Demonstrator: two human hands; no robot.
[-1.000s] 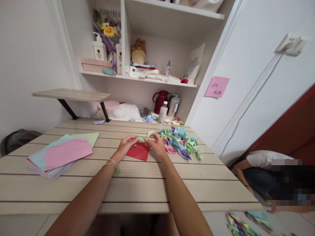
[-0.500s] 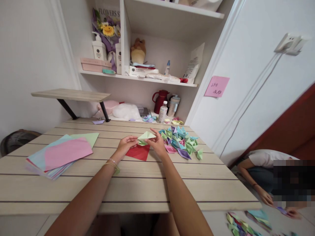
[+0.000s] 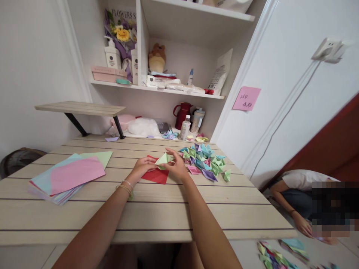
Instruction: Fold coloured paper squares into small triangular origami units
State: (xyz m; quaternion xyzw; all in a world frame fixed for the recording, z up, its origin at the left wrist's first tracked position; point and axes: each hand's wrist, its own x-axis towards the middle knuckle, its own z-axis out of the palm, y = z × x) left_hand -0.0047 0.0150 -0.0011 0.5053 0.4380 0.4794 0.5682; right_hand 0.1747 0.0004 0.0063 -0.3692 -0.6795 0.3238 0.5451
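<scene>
A light green folded paper boat (image 3: 163,160) is held between my two hands, just over a red paper sheet (image 3: 155,177) lying on the table. My left hand (image 3: 142,167) grips the boat's left side, fingers closed against it. On the other side, my right hand (image 3: 176,164) pinches the boat's right end between thumb and fingers. Parts of the boat are covered by my fingers. Just to the right of my right hand lies a heap of folded paper boats (image 3: 206,160) in green, blue, purple and pink.
A fanned stack of coloured paper (image 3: 75,175) lies on the left of the slatted table (image 3: 157,215). Behind it stands a small raised shelf (image 3: 81,107). A bottle (image 3: 185,129) and a red jug (image 3: 183,115) stand at the back. A person (image 3: 297,201) crouches at right.
The green boat has come down slightly and left, turning in my fingers. More of the red sheet shows behind it. The crouching person's hands have shifted a little.
</scene>
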